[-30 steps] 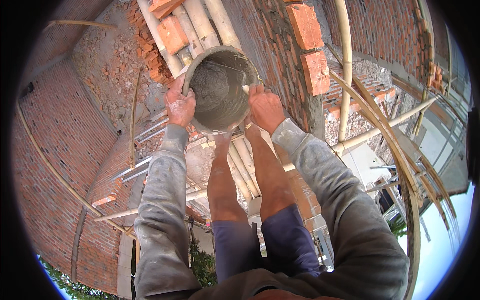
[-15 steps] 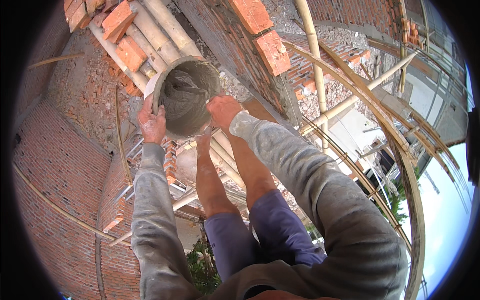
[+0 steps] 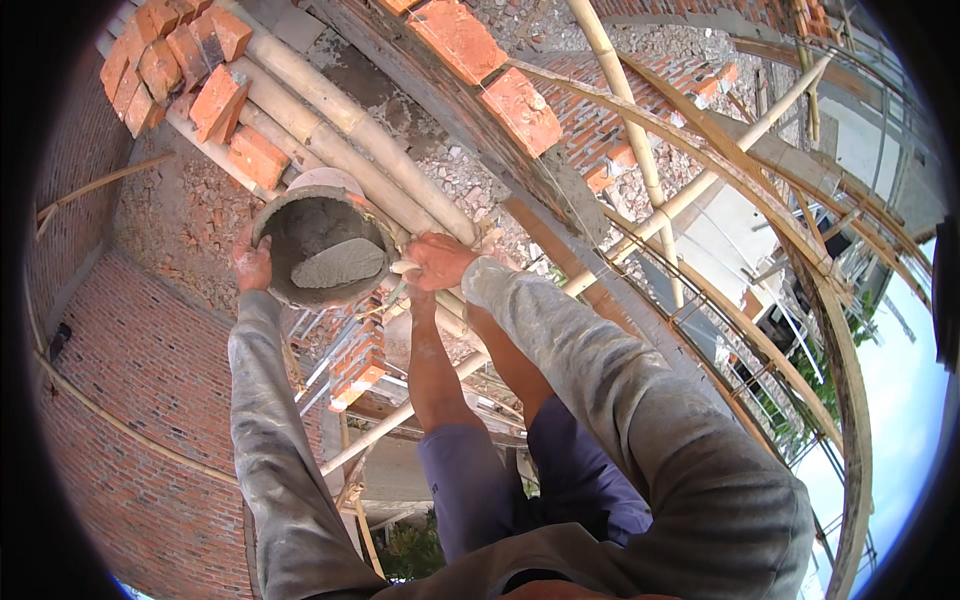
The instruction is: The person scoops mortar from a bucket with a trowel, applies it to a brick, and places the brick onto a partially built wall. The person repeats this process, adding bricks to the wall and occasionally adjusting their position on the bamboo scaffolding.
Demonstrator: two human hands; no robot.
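Note:
A round bucket (image 3: 262, 225) with grey mortar inside is held out in front of my legs, over the bamboo poles. My left hand (image 3: 251, 262) grips its left side, fingers outside and thumb near the rim. A mortar-coated trowel (image 3: 340, 264) lies across the bucket mouth, its blade inside. My right hand (image 3: 440, 262) is closed at the bucket's right edge, where the trowel handle seems to end. Its fingers partly hide what they hold.
Several bamboo poles (image 3: 340, 150) carry a pile of loose orange bricks (image 3: 160, 70) at the upper left. A wall with bricks along its top (image 3: 520, 110) runs at the upper right. Timber and bamboo scaffolding (image 3: 745, 190) stands on the right; a brick wall (image 3: 150, 380) rises at left.
The bucket has moved down and left with both hands, and its mouth is tilted differently. The trowel blade now shows clearly in it. More of the brick pile has come into view.

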